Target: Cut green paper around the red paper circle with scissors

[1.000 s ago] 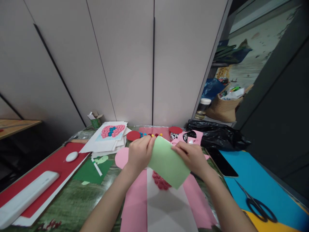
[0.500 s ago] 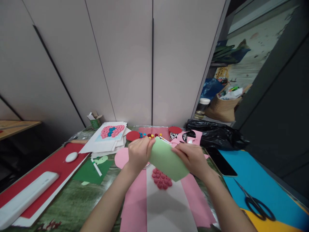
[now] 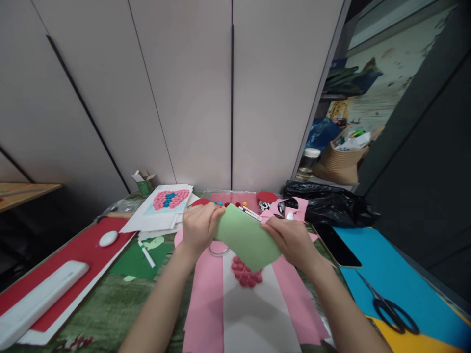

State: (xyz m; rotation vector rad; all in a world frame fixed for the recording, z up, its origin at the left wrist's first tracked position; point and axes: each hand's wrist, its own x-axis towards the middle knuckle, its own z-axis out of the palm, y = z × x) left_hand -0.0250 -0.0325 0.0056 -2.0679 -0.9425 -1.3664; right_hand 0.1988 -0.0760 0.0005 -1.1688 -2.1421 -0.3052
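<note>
A light green sheet of paper (image 3: 248,238) is stretched between both hands above the table. My left hand (image 3: 200,225) pinches its upper left corner, and my right hand (image 3: 292,241) grips its right edge. Beneath the sheet, a cluster of pink rolled paper pieces (image 3: 246,277) sits on a white strip (image 3: 257,318), partly covered by the green paper. Pink paper (image 3: 206,309) shows on both sides of the strip. A clear ring (image 3: 218,254) lies close to my left hand.
Scissors (image 3: 390,309) rest on blue and yellow paper at the right, near a black phone (image 3: 336,245). At the left are a white device (image 3: 44,294), a white oval object (image 3: 108,239) and a marker (image 3: 146,254). A black bag (image 3: 331,203) lies behind.
My left hand has moved left with its end of the green sheet, which now looks flatter and sits slightly higher. The clear ring shows more. My right hand has barely moved.
</note>
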